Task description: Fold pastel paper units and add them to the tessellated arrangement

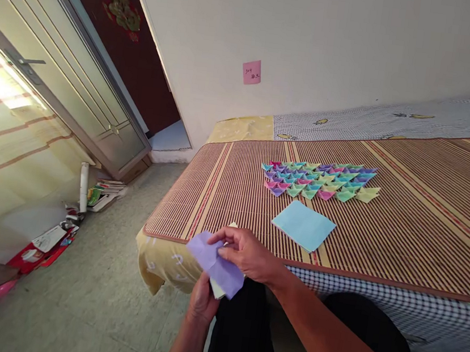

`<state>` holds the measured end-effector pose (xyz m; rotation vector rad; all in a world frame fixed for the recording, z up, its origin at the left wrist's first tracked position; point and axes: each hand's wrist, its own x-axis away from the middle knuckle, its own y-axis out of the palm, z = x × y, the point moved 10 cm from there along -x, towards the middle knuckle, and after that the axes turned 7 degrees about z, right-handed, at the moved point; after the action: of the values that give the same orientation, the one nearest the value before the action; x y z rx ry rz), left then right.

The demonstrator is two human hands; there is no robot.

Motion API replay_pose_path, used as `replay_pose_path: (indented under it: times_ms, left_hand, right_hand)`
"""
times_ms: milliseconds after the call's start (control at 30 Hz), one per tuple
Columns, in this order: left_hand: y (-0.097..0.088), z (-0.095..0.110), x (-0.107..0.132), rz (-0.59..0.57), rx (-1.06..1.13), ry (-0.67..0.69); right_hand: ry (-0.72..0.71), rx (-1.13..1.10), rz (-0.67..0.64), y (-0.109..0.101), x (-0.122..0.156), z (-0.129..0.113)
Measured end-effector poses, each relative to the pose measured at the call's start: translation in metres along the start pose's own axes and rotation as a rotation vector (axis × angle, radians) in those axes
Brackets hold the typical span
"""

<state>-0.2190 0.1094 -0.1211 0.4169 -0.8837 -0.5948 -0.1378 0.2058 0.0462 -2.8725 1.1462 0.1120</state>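
Both hands hold a lilac sheet of paper (214, 263), partly folded, just off the near edge of the bed. My left hand (201, 302) grips it from below, with a pale yellow piece tucked against the fingers. My right hand (246, 253) pinches its top edge from above, fingers closed. On the striped bamboo mat (405, 220) lies a stack of light blue paper squares (304, 224). Beyond it, several small folded paper boats (320, 181) in pink, green, blue, purple and yellow lie in tight rows.
The bed with a checked sheet (435, 320) fills the right side. A pink note (252, 72) sticks to the wall. On the floor at left lie books (104, 191), a white roll (83, 186) and red packets (37, 249), beside a sliding door (36, 83).
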Motion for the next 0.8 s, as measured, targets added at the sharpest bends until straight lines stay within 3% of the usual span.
replay_pose_path:
  times_ms: [67,167,333,533,800]
  left_hand:
    - [-0.002,0.002,0.000,-0.005,0.019,0.027]
    - [0.000,0.002,0.001,-0.038,0.038,0.033]
    - [0.007,-0.010,-0.001,-0.054,0.014,-0.046]
    - [0.005,-0.014,0.000,0.017,0.010,-0.090]
    - [0.011,-0.006,0.007,-0.030,0.058,-0.086]
  right_hand:
    - [-0.055,0.106,-0.036,0.008,0.000,-0.004]
    - [-0.022,0.339,0.131,-0.011,-0.006,0.017]
    - [0.009,0.528,0.225,-0.032,-0.007,0.053]
    - [0.029,0.657,0.296,-0.040,-0.004,0.057]
    - [0.043,0.750,0.282,-0.039,-0.004,0.063]
